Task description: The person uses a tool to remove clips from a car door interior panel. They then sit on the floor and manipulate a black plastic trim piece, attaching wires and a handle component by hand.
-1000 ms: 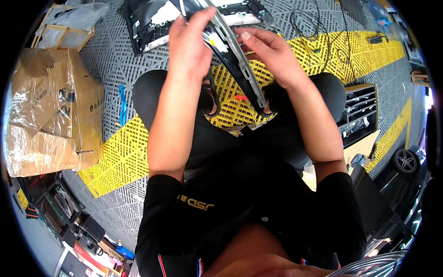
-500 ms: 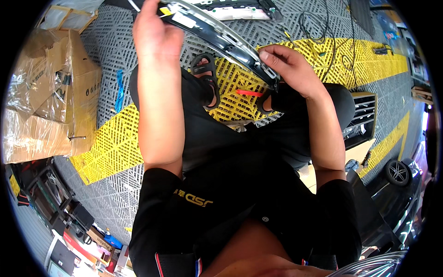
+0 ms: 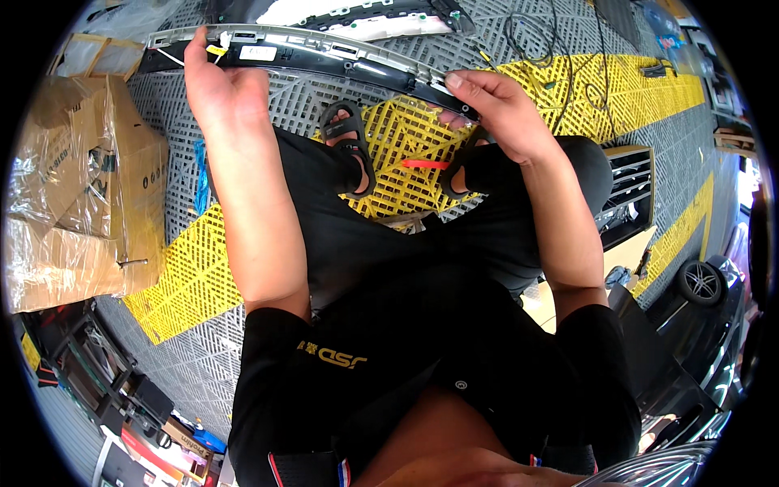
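A long, curved black and silver trim strip (image 3: 324, 65) is held up in front of me between both hands. It carries a white label and a small yellow tag near its left part. My left hand (image 3: 223, 85) grips it toward the left end, thumb over the upper edge, with its other fingers mostly hidden beneath. At the right end my right hand (image 3: 491, 101) is closed on the strip, thumb on top and fingertips showing below. A thin white strand hangs by the strip's left end. Beyond it lies a black and white panel (image 3: 381, 24) on the floor.
A plastic-wrapped cardboard box (image 3: 89, 187) stands at the left. A red tool-like piece (image 3: 426, 164) lies on the yellow floor grating between my feet. Black cables (image 3: 560, 49) are spread at the far right. A black slotted case (image 3: 629, 191) sits beside my right knee.
The strip has swung from a steep slant to nearly level, its left end moving left and nearer. My left hand has moved left and down with it. My right hand shifted slightly left.
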Action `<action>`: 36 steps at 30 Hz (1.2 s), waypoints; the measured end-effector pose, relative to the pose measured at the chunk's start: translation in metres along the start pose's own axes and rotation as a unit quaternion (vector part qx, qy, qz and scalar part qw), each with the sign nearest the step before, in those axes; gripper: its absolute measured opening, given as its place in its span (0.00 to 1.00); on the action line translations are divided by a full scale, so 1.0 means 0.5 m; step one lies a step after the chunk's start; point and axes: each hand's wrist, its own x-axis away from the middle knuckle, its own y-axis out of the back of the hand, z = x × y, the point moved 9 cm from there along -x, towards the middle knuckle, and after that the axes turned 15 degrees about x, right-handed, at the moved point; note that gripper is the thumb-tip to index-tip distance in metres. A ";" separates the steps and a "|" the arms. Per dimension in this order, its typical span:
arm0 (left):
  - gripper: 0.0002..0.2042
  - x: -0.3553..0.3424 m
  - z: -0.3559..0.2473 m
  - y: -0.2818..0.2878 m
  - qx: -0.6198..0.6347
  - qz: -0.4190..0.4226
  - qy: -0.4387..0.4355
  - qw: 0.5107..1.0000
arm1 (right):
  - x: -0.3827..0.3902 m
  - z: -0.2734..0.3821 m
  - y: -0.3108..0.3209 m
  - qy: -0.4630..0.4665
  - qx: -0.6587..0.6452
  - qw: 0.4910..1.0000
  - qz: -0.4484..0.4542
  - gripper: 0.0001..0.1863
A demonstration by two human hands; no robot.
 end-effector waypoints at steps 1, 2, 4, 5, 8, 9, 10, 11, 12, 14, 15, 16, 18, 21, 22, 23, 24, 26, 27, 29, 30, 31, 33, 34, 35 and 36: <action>0.15 0.000 -0.004 -0.001 -0.012 0.005 -0.021 1.000 | -0.003 -0.003 0.000 0.008 -0.008 1.000 -0.009 0.21; 0.16 0.000 -0.003 -0.011 0.007 0.032 -0.025 0.999 | -0.007 -0.007 -0.001 0.017 -0.017 1.000 -0.018 0.21; 0.17 0.027 0.001 -0.042 0.042 0.083 -0.031 0.995 | -0.010 -0.010 0.002 0.025 -0.032 0.998 -0.036 0.21; 0.24 0.050 0.012 -0.059 0.026 0.115 -0.029 0.993 | -0.009 -0.011 0.004 0.026 -0.039 0.998 -0.046 0.21; 0.32 0.091 0.042 -0.070 -0.014 0.157 -0.045 0.987 | -0.004 0.006 0.012 0.036 -0.048 0.995 -0.077 0.21; 0.39 0.108 0.060 -0.074 -0.068 0.172 -0.062 0.981 | -0.003 0.011 0.015 0.040 -0.050 0.994 -0.090 0.21; 0.30 0.148 0.095 -0.096 0.018 0.189 -0.017 0.982 | -0.005 0.012 0.020 0.049 -0.058 0.992 -0.103 0.21; 0.21 0.177 0.130 -0.120 0.017 0.097 0.042 0.994 | -0.007 0.009 0.026 0.057 -0.068 0.989 -0.116 0.21; 0.17 0.177 0.155 -0.108 0.002 0.099 0.077 0.992 | -0.008 0.011 0.030 0.066 -0.077 0.987 -0.127 0.21; 0.13 0.164 0.207 -0.052 -0.044 0.197 0.121 0.972 | -0.011 0.024 0.027 0.101 -0.035 0.983 -0.147 0.20; 0.12 0.174 0.224 -0.050 -0.080 0.174 0.133 0.972 | -0.013 0.021 0.024 0.118 -0.004 0.980 -0.162 0.20; 0.13 0.168 0.233 -0.039 -0.118 0.159 0.124 0.972 | -0.015 0.024 0.018 0.135 0.027 0.975 -0.176 0.20; 0.14 0.167 0.222 -0.070 -0.098 0.191 0.071 0.974 | -0.014 0.022 -0.004 0.132 0.020 0.973 -0.186 0.21; 0.15 0.170 0.213 -0.079 -0.067 0.162 0.065 0.982 | -0.022 0.017 -0.026 0.107 -0.031 0.984 -0.141 0.20; 0.16 0.166 0.207 -0.077 -0.076 0.146 0.042 0.985 | -0.026 0.012 -0.034 0.094 -0.061 0.986 -0.120 0.20; 0.16 0.161 0.201 -0.073 -0.085 0.130 0.018 0.988 | -0.031 0.008 -0.043 0.080 -0.090 0.988 -0.099 0.20; 0.16 0.158 0.193 -0.069 -0.093 0.114 -0.005 0.989 | -0.033 0.000 -0.052 0.050 -0.092 0.992 -0.076 0.19; 0.15 0.155 0.180 -0.075 -0.102 0.114 -0.030 0.988 | -0.033 -0.013 -0.071 -0.009 -0.096 0.995 -0.030 0.19; 0.14 0.152 0.172 -0.074 -0.116 0.108 -0.055 0.986 | -0.024 -0.001 -0.082 -0.023 -0.059 0.998 -0.022 0.19; 0.11 0.149 0.159 -0.069 -0.139 0.093 -0.074 0.983 | -0.018 0.033 -0.093 0.026 -0.006 0.999 -0.023 0.19; 0.10 0.148 0.155 -0.073 -0.144 0.097 -0.076 0.982 | -0.016 0.047 -0.096 0.051 0.020 0.998 -0.027 0.19; 0.10 0.149 0.152 -0.078 -0.150 0.100 -0.078 0.981 | -0.015 0.057 -0.097 0.075 0.029 0.996 -0.030 0.19; 0.09 0.149 0.148 -0.083 -0.158 0.101 -0.081 0.979 | -0.013 0.070 -0.098 0.107 0.068 0.991 -0.048 0.18; 0.09 0.150 0.147 -0.085 -0.161 0.098 -0.082 0.979 | -0.011 0.076 -0.098 0.123 0.087 0.987 -0.058 0.18; 0.09 0.151 0.146 -0.086 -0.163 0.095 -0.084 0.978 | -0.009 0.079 -0.098 0.132 0.096 0.984 -0.068 0.18; 0.09 0.151 0.145 -0.088 -0.166 0.093 -0.085 0.978 | -0.006 0.082 -0.097 0.141 0.104 0.981 -0.078 0.17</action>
